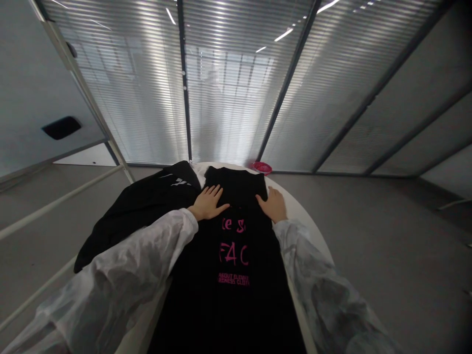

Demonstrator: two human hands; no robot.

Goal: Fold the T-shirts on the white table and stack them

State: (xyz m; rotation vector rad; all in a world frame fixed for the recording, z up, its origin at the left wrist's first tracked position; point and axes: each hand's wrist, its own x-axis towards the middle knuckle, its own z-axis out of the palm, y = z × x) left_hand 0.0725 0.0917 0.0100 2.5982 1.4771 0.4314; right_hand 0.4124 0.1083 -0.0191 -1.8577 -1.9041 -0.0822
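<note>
A black garment with pink lettering (236, 307) lies lengthwise on a white round-ended table (311, 226), its sides folded so that the print is cut off. My left hand (208, 202) rests flat on its upper left edge, fingers spread. On the opposite edge, my right hand (273, 204) has its thumb on the black cloth and its other fingers along the side, partly turned from view. Neither hand visibly grips the fabric. Left of the garment is another black garment with a small white logo (147, 204), hanging over the table's edge.
A whitish crumpled item (200, 172) sits at the table's far end. Beyond it stands a pink basket (262, 168) by a glass partition with blinds (224, 113). Pale metal rails (62, 200) run along the left side, over grey floor (379, 236).
</note>
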